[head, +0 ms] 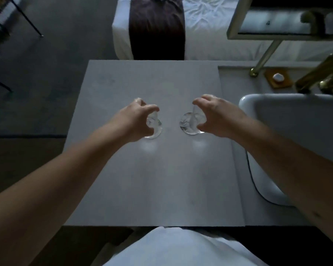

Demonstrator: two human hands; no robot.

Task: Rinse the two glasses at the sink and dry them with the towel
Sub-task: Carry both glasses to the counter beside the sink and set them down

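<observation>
Two clear drinking glasses stand upright on the grey countertop [154,179], side by side and apart from each other, both to the left of the white sink basin [273,112]. The left hand [136,120] comes down over the left glass [154,125] with fingers and thumb curled round its rim and upper wall; the fingers appear to touch the glass, though the blur and the transparent wall make the contact hard to confirm. The right hand [217,116] curls in the same way round the right glass [190,123], the one nearer the basin, thumb on the near side and fingers over the far side of the rim.

Taking both from above, one per hand, looks like a way to carry the pair to the basin in a single trip; the glasses sit well inside the counter edge, so there is room to close the grip before lifting. A grip from above on a smooth wall could slip, so firm pressure seems wise.

Behind the basin stands a brass tap [319,73], and left of it a small wooden dish [277,79] holding something white, probably soap. No towel can be made out near the basin. Neither glass has been rinsed yet, by the look of it.
</observation>
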